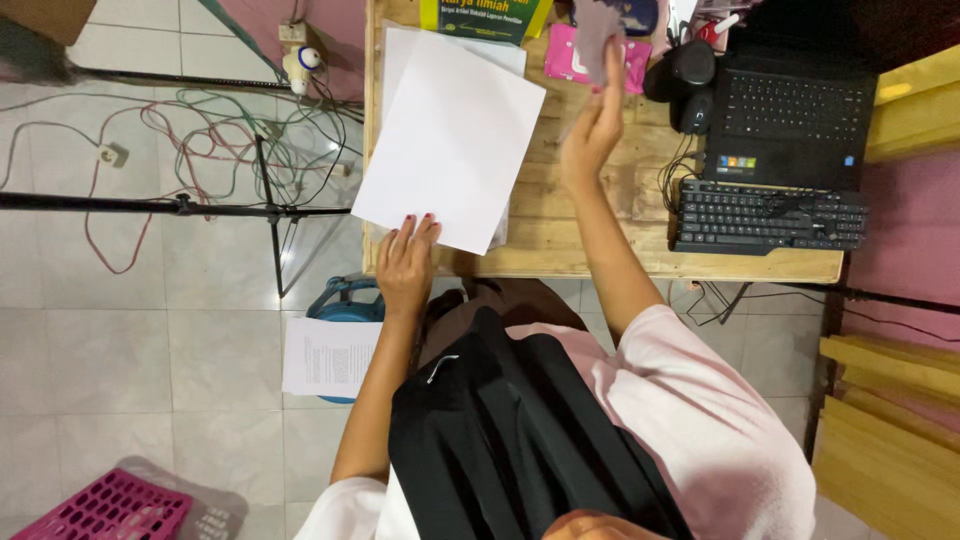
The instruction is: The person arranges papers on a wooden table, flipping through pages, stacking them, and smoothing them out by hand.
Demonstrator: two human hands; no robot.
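Left hand [405, 262] pinches the near edge of a blank sheet [452, 140] on the wooden tabletop [590, 240]; the sheet's long axis runs away from the person, tilted slightly, overhanging the left edge. Right hand [592, 125] is raised, gripping a greyish card [598, 30]. Right of it: mouse [695, 108], laptop [790, 110], keyboard [768, 215]. Green book [485, 18] beyond the sheet.
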